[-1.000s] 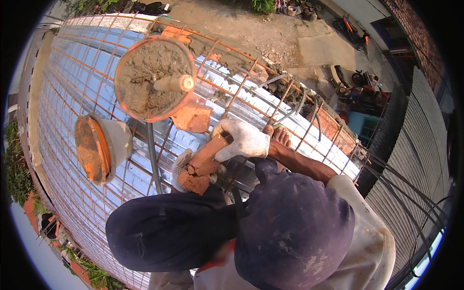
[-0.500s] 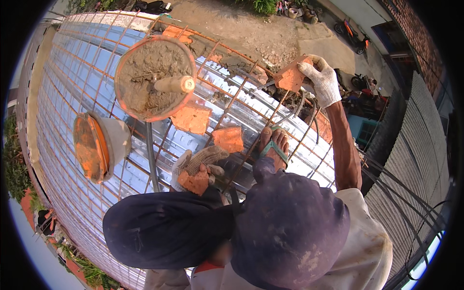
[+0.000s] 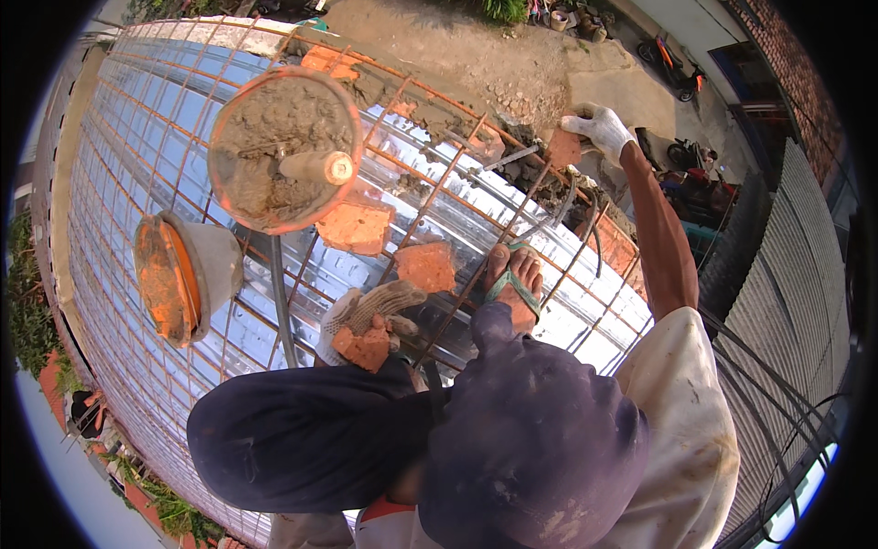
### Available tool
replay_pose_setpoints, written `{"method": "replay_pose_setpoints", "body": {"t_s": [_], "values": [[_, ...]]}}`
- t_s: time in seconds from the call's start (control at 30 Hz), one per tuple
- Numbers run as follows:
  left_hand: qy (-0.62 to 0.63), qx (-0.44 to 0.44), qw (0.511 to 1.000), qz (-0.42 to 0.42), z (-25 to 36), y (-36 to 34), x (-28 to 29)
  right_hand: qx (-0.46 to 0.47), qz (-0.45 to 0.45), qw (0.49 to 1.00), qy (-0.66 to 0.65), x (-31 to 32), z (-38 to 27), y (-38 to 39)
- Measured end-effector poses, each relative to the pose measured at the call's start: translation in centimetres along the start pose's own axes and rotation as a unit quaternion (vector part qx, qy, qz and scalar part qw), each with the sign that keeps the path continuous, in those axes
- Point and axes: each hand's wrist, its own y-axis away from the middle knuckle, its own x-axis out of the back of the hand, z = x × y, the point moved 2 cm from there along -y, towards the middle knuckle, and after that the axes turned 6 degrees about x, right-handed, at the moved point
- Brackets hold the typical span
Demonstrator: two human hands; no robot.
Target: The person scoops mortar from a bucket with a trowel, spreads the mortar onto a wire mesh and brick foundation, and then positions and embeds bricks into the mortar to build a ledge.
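My left hand (image 3: 373, 309), in a knitted work glove, is closed around a broken brick piece (image 3: 363, 349) beside my bent knee. At the edge of the sheeting, my gloved right hand (image 3: 602, 134) reaches out with its fingers at the top of another brick piece (image 3: 563, 149). That piece stands on the mortared edge (image 3: 541, 183), and the fingers' far side is hidden. Two more brick pieces, one (image 3: 357, 227) by the mortar bowl (image 3: 219, 165) and one (image 3: 426, 266) near my left hand, lie on the rebar grid (image 3: 439, 188). A trowel's handle (image 3: 315, 168) sticks out of the mortar.
A tipped bucket (image 3: 219, 265) with an orange rim lies on the left of the grid. My sandalled foot (image 3: 521, 274) rests on shiny metal sheeting (image 3: 594, 320). Dark cables (image 3: 768, 380) hang at the right. Past the edge lies the ground far below, with motorbikes.
My right hand has turned and shifted slightly, and its brick piece has moved to the right and now sits upright at the edge. My left hand still holds its piece.
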Motion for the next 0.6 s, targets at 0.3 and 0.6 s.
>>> {"method": "replay_pose_setpoints", "body": {"t_s": [0.3,0.6], "values": [[-0.007,0.009,1.000,0.009,0.2,-0.4,0.0,0.008,-0.077,0.997,0.016,0.5,1.9,-1.9],[-0.008,0.017,1.000,0.015,0.2,-0.3,-0.1,0.030,-0.122,0.991,0.046,0.7,1.8,-2.1]]}}
